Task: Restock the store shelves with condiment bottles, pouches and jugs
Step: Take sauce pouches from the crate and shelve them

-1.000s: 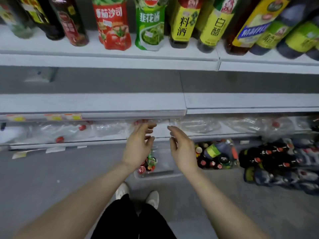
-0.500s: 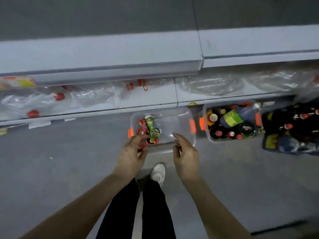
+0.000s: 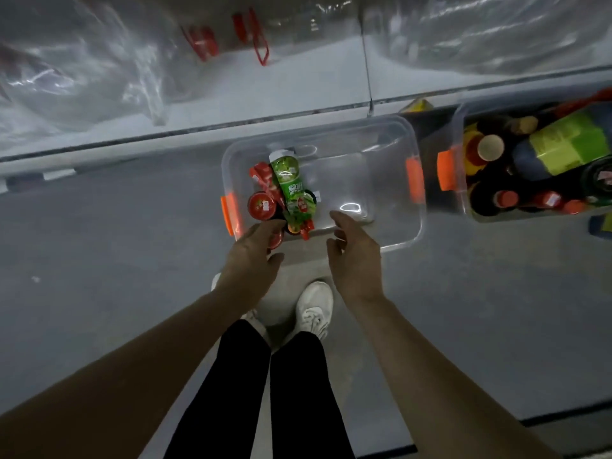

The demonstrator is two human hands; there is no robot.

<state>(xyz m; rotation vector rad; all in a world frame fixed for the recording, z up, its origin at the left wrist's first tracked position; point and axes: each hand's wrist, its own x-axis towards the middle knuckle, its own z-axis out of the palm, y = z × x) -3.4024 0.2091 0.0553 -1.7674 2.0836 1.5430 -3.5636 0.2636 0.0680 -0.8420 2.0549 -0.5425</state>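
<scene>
Below the bottom shelf (image 3: 298,81), on the grey floor (image 3: 99,260), stood a clear bin (image 3: 367,160) with orange latches (image 3: 229,210) at both ends. Its stock was gathered at the left end: a green pouch (image 3: 288,183) lay on top of a red pouch (image 3: 263,175) and some red-lidded jars (image 3: 261,205).

The left hand (image 3: 253,256) hung over the bin's near left corner, fingers loosely spread and holding nothing. Its fingertips were right by the jars, though I could not tell whether they touched. The right hand (image 3: 356,256) hovered over the near rim, fingers relaxed and slightly bent, also holding nothing.

Just right of the bin stood a second bin (image 3: 458,127), packed with dark bottles (image 3: 505,198). A big bottle with a green label (image 3: 566,144) lay across them. On the shelf sat jugs (image 3: 82,61) wrapped in clear plastic. A white shoe (image 3: 314,308) showed between the forearms.
</scene>
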